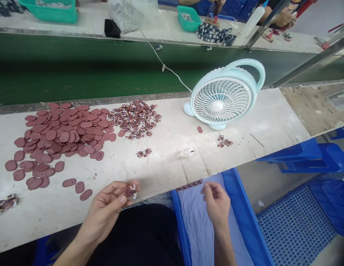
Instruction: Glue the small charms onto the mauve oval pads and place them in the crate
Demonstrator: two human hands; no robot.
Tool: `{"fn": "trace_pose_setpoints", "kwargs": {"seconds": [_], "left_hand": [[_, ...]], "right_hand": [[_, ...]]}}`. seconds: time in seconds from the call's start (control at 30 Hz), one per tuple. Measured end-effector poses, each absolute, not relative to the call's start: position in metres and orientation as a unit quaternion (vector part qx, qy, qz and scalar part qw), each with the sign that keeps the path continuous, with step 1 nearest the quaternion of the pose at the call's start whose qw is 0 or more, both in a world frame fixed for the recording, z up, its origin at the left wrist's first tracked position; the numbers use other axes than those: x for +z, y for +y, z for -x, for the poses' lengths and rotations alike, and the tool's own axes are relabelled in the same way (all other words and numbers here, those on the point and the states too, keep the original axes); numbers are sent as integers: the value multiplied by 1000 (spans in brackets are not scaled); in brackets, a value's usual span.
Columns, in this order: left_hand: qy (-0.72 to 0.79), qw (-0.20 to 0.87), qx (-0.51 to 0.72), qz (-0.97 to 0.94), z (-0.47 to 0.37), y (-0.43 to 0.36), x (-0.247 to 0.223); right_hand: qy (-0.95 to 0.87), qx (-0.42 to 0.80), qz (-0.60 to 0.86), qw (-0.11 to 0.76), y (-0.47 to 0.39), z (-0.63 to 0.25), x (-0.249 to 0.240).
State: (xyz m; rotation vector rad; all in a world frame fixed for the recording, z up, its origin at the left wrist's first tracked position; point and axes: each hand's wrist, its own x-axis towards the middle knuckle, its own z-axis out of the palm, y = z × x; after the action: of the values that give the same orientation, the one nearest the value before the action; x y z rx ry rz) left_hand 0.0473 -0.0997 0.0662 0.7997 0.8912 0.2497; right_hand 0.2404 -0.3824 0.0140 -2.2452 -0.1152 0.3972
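Note:
Between the thumb and fingers of my left hand [109, 207] is a small brown figurine [132, 191] with white and yellowish spots, held over the table's front edge. My right hand [217, 201] hovers above a blue tray [244, 218] lined with a pale sheet [198, 225]. Its fingers are curled closed, and whatever they may hold is hidden. A row of small brown pieces [190, 184] lies along the tray's far end. On the table, a few similar figurines [144, 152] lie ahead of my left hand, near a small white bottle [187, 152] with a dark tip.
A big pile of reddish-brown oval discs [63, 129] covers the table's left side, beside a heap of figurines [135, 120]. A light-blue fan [218, 99] stands at the back right, its cord running behind. Blue stools [313, 155] stand right. Another person's hand [284, 19] shows beyond.

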Motion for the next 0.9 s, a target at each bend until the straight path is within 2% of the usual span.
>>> {"fn": "trace_pose_setpoints", "kwargs": {"seconds": [0.17, 0.4, 0.47, 0.57, 0.63, 0.7, 0.83, 0.9], "left_hand": [[299, 869, 28, -394, -66, -135, 59], [275, 856, 20, -437, -69, -146, 59], [277, 830, 25, -483, -65, -138, 62], [331, 743, 79, -576, -47, -113, 70], [402, 654, 143, -625, -27, -89, 73], [456, 565, 168, -667, -3, -62, 73], [460, 378, 103, -796, 42, -18, 67], [403, 365, 130, -829, 57, -5, 63]], "right_hand": [[-255, 276, 760, 530, -323, -177, 65], [-300, 299, 723, 546, -298, -183, 77], [-268, 260, 749, 548, -315, -188, 75], [-141, 84, 824, 542, -366, -207, 65], [-54, -17, 853, 518, -405, -231, 49], [17, -61, 883, 465, -437, -259, 23], [65, 52, 942, 325, -463, -308, -46], [55, 120, 955, 267, -462, -323, -77]]}}
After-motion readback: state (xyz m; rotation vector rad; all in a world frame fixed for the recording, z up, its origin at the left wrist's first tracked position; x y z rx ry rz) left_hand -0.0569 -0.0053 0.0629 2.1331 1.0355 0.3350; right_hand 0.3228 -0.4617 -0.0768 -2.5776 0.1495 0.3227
